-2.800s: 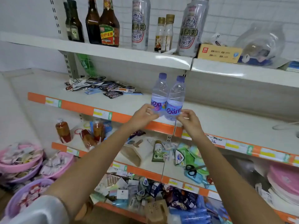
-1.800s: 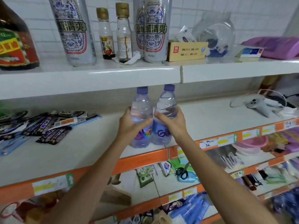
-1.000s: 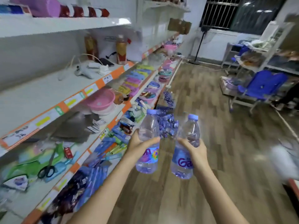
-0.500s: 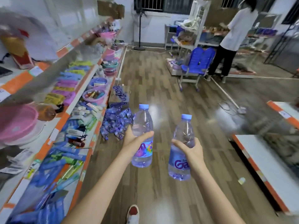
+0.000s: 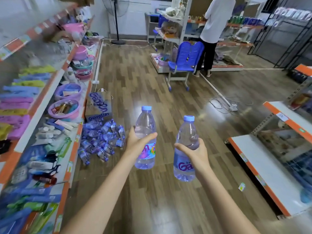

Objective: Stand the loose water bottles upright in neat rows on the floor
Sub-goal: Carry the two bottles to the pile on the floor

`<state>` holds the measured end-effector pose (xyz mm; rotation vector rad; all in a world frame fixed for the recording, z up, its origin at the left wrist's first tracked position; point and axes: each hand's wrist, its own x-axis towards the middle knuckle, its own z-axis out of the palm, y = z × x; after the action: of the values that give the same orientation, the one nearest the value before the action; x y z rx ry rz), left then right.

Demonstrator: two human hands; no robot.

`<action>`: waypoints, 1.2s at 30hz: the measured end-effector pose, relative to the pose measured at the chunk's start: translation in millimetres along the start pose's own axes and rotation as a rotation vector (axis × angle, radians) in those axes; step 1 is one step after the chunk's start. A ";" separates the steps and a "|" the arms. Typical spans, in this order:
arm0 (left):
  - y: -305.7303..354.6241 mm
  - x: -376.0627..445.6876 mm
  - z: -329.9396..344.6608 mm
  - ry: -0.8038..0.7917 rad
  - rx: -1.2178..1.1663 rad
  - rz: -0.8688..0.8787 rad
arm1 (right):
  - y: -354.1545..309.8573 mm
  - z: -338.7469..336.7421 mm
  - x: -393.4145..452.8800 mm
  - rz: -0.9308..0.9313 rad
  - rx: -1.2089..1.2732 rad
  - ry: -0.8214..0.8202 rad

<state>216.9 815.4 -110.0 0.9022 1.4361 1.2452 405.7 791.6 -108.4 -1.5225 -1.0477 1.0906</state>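
My left hand (image 5: 137,143) grips a clear water bottle (image 5: 146,125) with a blue cap and a colourful label, held upright above the wooden floor (image 5: 148,191). My right hand (image 5: 194,153) grips a second water bottle (image 5: 185,162) with a purple label, also upright, a little lower and to the right. A heap of loose water bottles (image 5: 102,141) lies on its side on the floor at the foot of the left shelving, ahead and left of my hands. Behind the heap stands an opened cardboard water carton (image 5: 99,106).
Stocked shelving (image 5: 64,119) with orange edges runs along the left. A lower shelf unit (image 5: 263,159) stands at the right. Further off are a blue chair (image 5: 185,58), a person in a white top (image 5: 214,27), a fan stand (image 5: 117,27) and cables (image 5: 222,103) on the floor.
I lifted the two bottles off the shelf, turned right into the aisle and carried them along. Over the last half second the view has closed in on the heap; both grips are unchanged.
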 end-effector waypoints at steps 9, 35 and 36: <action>20.2 100.1 96.1 -0.010 0.071 0.035 | -4.5 -29.5 137.2 0.002 -0.026 -0.016; 80.1 411.5 165.1 0.271 0.026 0.145 | -75.3 52.3 495.0 -0.052 -0.045 -0.243; 83.4 427.5 166.7 0.271 0.015 0.156 | -78.1 56.2 509.3 -0.060 -0.052 -0.234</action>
<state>274.2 1278.2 -112.7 0.8953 1.6115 1.5209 461.7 1306.8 -115.0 -1.4177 -1.2815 1.2288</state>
